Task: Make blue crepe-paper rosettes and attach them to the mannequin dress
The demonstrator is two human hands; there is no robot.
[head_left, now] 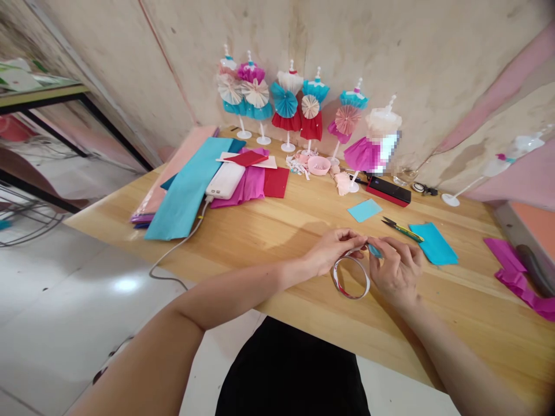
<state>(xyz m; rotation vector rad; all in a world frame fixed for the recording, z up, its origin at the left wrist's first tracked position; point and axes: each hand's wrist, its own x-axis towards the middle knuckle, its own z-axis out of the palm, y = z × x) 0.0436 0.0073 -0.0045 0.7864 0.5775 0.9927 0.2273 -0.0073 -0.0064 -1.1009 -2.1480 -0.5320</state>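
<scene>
Near the table's front edge, my left hand [333, 252] is closed on a narrow roll of tape [368, 283], whose ring hangs below the fingers. My right hand [398, 270] pinches a small piece of blue paper [374, 251]. The fingertips of both hands meet at the paper's upper end; whether tape sticks to it there is hidden. Beyond my right hand lie thread snips [402, 229] with a green and yellow handle. Beside them are folded blue crepe paper [433, 244] and a light blue rectangle [365, 210].
Small dress forms [287, 110] in paper dresses line the wall. Left are stacked crepe paper [186, 196] and a white power bank [225, 180] with a cable. A pink bowl [318, 166] and black-red box [388, 191] sit behind; magenta paper [515, 277] lies right.
</scene>
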